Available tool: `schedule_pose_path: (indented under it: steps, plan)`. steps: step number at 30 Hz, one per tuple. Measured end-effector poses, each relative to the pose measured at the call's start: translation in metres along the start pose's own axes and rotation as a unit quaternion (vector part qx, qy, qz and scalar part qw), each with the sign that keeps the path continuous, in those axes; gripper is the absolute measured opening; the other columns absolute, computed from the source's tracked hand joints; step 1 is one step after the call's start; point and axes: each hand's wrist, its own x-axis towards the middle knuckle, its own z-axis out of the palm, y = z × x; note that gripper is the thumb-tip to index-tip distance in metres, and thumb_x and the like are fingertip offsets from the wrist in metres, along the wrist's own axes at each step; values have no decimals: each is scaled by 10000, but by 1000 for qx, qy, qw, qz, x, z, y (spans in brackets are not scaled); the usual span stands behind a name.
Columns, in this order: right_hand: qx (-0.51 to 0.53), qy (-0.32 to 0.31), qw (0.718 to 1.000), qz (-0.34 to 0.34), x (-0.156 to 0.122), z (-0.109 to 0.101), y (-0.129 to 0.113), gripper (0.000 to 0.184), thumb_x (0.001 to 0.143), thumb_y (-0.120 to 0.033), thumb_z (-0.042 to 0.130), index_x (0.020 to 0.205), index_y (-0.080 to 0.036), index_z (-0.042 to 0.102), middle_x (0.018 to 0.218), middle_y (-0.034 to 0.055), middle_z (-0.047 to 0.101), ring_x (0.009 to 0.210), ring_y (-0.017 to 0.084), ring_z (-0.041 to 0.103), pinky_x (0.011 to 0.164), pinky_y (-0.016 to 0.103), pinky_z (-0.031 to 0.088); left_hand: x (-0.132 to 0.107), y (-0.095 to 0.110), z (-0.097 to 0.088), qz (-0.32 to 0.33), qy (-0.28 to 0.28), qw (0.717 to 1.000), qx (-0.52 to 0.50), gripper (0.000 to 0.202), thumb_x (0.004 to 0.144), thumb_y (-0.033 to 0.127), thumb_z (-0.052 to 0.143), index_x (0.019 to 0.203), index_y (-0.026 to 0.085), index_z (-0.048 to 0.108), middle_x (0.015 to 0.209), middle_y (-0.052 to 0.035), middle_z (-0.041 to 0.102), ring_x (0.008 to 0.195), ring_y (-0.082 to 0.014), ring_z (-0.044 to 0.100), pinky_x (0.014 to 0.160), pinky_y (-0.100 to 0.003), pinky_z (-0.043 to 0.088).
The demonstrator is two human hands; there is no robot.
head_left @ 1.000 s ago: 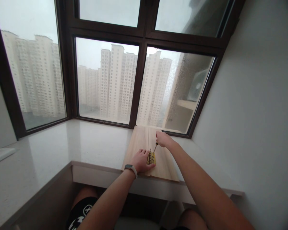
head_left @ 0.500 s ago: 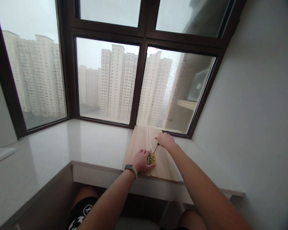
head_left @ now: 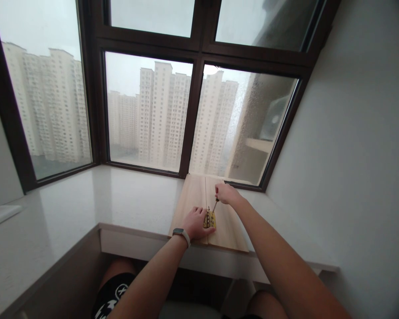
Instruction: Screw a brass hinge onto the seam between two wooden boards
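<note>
A pale tabletop (head_left: 86,199) ran under the window (head_left: 149,110). Two wooden boards (head_left: 226,226) lay side by side on it. The left hand (head_left: 194,223), grip spread flat, pressed the brass hinge (head_left: 210,219) across their seam. The right hand (head_left: 226,194) was clamped around a screwdriver (head_left: 215,204), tip on the hinge.

Dim grey daylight from the window (head_left: 153,110), hazy glass, bowed wide-angle edges, dark vignetted corners
</note>
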Motion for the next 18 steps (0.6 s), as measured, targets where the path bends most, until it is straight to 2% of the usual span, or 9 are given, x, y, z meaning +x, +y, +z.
schedule_pose_path:
  steps: [5,9,12,18]
  plan:
    - [-2,25,999,46,-8,-2,-7,448,977,-512,506,1225,-170,655,1247,206,668,1145,273,648,913,346,474,0,0,0,-2,-1,1000,1,782,760,732,625,1333,210,520,1258,-126,602,1195,-343,496,1043,-455,393]
    - [-5,27,998,64,-14,-6,-8,546,1001,-569,402,1222,-150,672,1263,234,659,1189,291,629,951,368,465,0,-1,0,6,5,1000,1,801,762,731,624,1347,196,512,1257,-129,604,1187,-339,496,1044,-453,392]
    - [-2,21,998,66,-14,-7,-6,532,1001,-558,408,1223,-155,674,1285,231,649,1202,292,623,959,368,460,0,-1,0,7,4,1000,1,790,766,729,620,1338,195,518,1247,-130,608,1184,-338,498,1039,-452,395]
    - [3,-3,999,45,-6,-3,-1,392,968,-444,527,1243,-186,636,1268,194,662,1145,271,646,908,344,473,0,1,-1,-1,-3,1000,0,773,768,724,619,1336,210,516,1260,-127,601,1201,-341,494,1046,-454,385]
